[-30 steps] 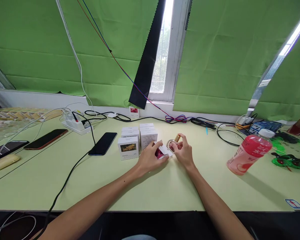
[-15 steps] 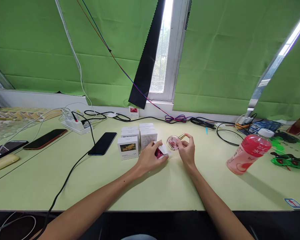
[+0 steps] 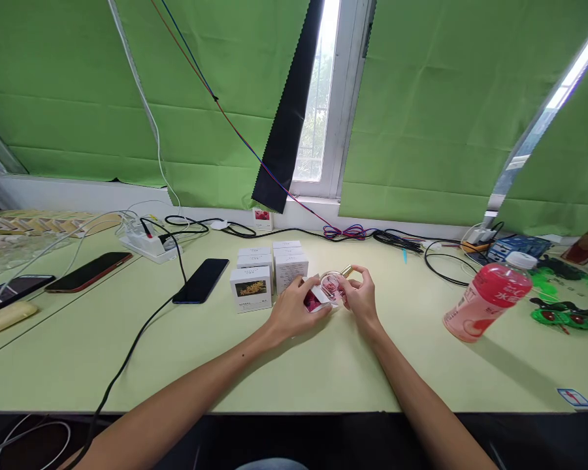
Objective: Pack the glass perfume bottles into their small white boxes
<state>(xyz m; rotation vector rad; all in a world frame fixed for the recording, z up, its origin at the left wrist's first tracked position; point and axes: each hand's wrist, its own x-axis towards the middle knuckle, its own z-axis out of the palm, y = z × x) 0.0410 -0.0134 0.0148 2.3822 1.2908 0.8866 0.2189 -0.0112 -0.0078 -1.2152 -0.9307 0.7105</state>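
Observation:
My left hand (image 3: 293, 309) is wrapped round a small white box (image 3: 315, 299) with a dark red flower picture, lying tilted on the table. Between the fingers of my right hand (image 3: 361, 297) is a round, clear bottle (image 3: 331, 285) with a pink floral pattern and a gold cap (image 3: 346, 270). The bottle is at the right end of the box, by its flap; whether any of it is inside cannot be made out. Several white boxes (image 3: 251, 290) stand upright just left of my left hand, the front one showing yellow flowers.
A black phone (image 3: 200, 281) lies left of the boxes, with a cable (image 3: 142, 331) beside it. A pink bottle (image 3: 488, 298) stands on the right, near green glasses (image 3: 566, 317). Cables and a power strip (image 3: 149, 246) run along the back.
My right hand has moved the round bottle left, up to the end of the box. My left hand and its box have barely moved.

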